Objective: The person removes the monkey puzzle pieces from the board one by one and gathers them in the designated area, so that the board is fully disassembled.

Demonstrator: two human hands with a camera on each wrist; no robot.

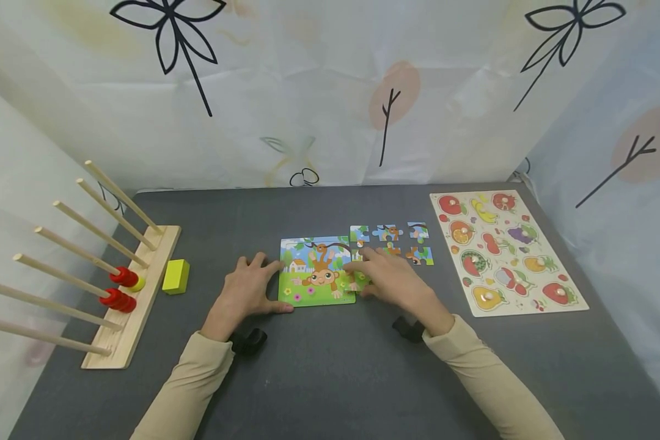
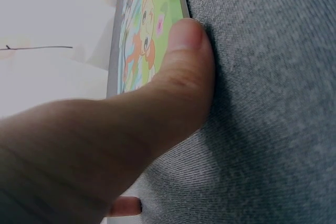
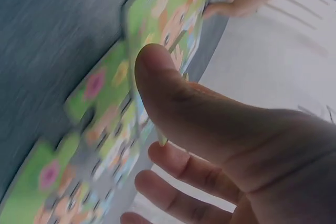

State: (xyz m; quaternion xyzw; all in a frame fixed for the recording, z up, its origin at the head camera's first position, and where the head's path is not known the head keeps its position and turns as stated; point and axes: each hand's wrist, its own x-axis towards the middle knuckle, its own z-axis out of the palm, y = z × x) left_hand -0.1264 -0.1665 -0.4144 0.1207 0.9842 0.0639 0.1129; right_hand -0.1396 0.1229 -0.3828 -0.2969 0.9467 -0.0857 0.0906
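A monkey picture puzzle board (image 1: 302,290) lies flat on the dark table. My left hand (image 1: 247,293) rests at its left side, index finger straight along the left edge and thumb touching the near corner. In the left wrist view, the thumb (image 2: 186,51) lies against the board's near edge. Over the right edge, my right hand (image 1: 393,278) pinches a thin puzzle piece (image 3: 162,139), seen mostly edge-on behind the thumb. Loose puzzle pieces (image 1: 386,233) lie right of the board, some partly hidden by the right hand. A green piece with a pink flower (image 3: 94,85) lies beside the board.
On the left stands a wooden peg rack (image 1: 156,250) with red rings (image 1: 118,299) on its pegs. Next to it is a yellow block (image 1: 176,277). A fruit picture board (image 1: 503,253) lies at the right. A patterned cloth (image 1: 330,91) hangs behind the table.
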